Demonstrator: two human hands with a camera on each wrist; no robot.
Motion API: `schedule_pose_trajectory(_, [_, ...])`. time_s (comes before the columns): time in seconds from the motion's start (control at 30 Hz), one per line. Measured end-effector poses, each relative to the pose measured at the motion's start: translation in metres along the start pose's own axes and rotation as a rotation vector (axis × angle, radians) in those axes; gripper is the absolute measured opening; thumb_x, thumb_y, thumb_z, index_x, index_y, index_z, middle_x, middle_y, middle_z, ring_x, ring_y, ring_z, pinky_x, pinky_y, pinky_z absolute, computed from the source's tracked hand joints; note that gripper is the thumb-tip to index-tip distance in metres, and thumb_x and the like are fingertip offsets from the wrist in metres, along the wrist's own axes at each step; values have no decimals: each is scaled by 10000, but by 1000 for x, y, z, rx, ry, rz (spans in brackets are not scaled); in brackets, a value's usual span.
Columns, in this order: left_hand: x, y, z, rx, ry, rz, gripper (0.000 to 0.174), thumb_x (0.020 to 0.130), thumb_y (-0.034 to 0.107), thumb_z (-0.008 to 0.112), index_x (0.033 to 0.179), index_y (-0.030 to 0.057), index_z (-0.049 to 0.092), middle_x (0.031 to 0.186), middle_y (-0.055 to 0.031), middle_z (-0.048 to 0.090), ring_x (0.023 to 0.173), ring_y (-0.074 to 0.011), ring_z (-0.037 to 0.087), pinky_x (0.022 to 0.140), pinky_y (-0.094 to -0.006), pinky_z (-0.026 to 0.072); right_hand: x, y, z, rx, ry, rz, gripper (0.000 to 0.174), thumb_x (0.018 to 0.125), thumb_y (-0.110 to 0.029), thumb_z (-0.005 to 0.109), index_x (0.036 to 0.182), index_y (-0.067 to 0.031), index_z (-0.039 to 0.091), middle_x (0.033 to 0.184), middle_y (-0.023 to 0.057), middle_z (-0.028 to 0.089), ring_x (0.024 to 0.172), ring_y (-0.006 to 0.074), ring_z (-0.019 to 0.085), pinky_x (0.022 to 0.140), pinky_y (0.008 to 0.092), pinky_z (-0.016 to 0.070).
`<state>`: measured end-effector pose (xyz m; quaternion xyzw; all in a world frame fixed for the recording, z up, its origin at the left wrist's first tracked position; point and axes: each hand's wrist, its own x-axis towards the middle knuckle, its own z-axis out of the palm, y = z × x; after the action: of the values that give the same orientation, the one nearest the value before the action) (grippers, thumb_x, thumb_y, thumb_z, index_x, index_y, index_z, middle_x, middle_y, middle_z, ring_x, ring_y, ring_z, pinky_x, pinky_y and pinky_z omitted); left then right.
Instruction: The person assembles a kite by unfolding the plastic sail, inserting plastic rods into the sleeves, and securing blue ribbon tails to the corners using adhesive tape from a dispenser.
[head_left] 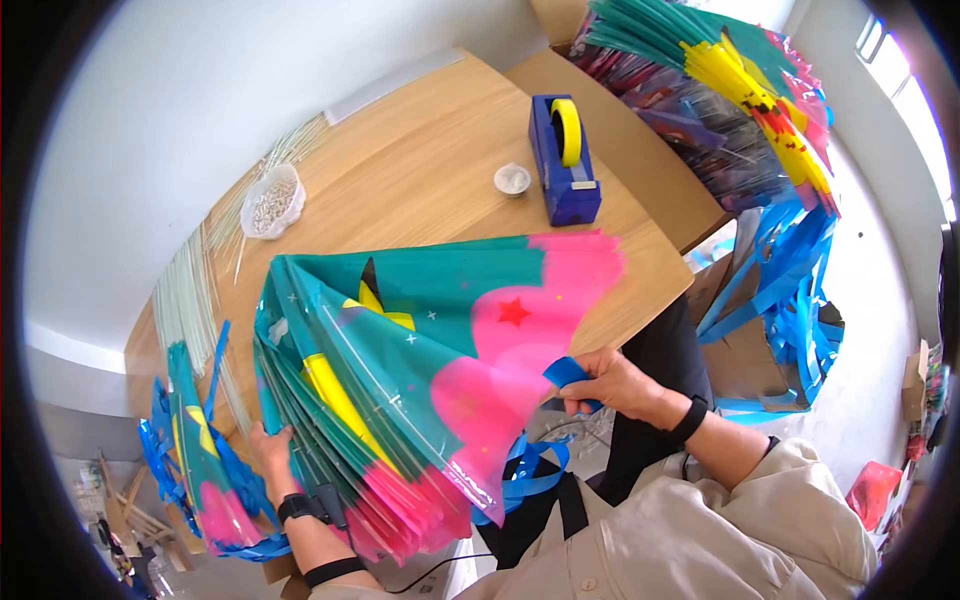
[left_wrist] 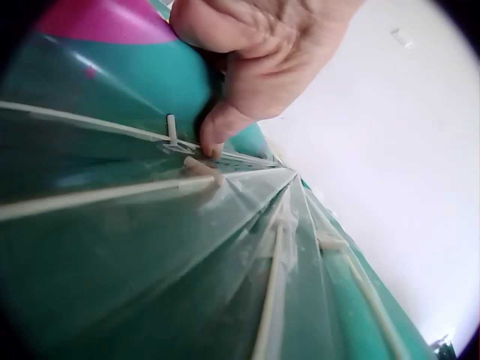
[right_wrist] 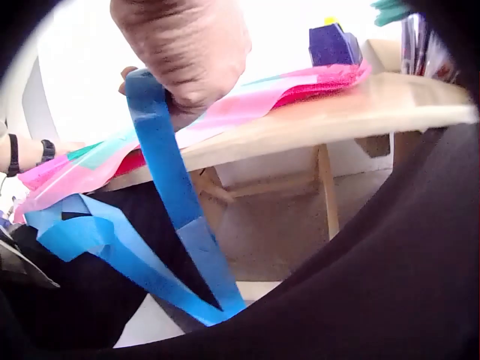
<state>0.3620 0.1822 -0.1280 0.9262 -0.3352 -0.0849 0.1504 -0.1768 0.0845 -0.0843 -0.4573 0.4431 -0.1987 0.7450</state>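
Observation:
A stack of folded kites [head_left: 420, 340] in teal and pink plastic film, with yellow print and thin pale rods, lies across the near side of the table and hangs over its edge. My left hand [head_left: 272, 452] grips the left edge of the stack. In the left wrist view a fingertip presses beside a pale rod [left_wrist: 97, 196] and small tube pieces on the film. Between the thumb and fingers of my right hand [head_left: 622, 385] is a blue plastic strip [right_wrist: 161, 161]; it loops down below the table edge, near the pink end of the kites.
On the wooden table [head_left: 430, 130] stand a blue tape dispenser [head_left: 570, 195], a small white cup [head_left: 512, 180] and a bowl of small white pieces [head_left: 272, 203]. Thin rods [head_left: 185, 300] lie at left. A tied kite bundle [head_left: 205, 450] hangs there. Boxes with more kites [head_left: 765, 110] stand at right.

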Motion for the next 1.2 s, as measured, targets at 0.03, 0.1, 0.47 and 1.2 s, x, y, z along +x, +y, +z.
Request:
schedule_pose_trajectory(0.03, [7,-8,2,-76,-34,35,317,682,71,764,958,-10,630,793,-176,652,727,-345,627,706,-414,496,-2,1,1,1,8,15,73,860,-64,654,866,8,664,690,43,656,567,57,550,535,196,440])
schedule_pose_trajectory(0.1, [19,-23,6,-156,-76,69,274,678,20,744,925,-17,631,731,-158,644,678,-333,622,677,-398,496,-8,8,0,-3,22,36,69,861,-61,651,867,7,660,691,45,658,568,58,552,536,197,443])
schedule_pose_trajectory(0.47, [4,-7,-21,371,353,375,258,705,-25,695,954,21,643,834,-179,645,840,-375,637,744,-428,491,-8,18,-28,120,-21,24,102,887,-79,627,810,-13,640,706,30,654,572,55,540,537,212,441])
schedule_pose_trajectory(1.2, [-122,443,104,104,123,1076,531,734,-106,512,1232,65,585,1212,-152,493,1125,-358,446,952,-442,385,12,-5,-87,187,48,-94,200,922,-134,588,761,-18,612,647,-4,583,584,56,498,541,224,410])
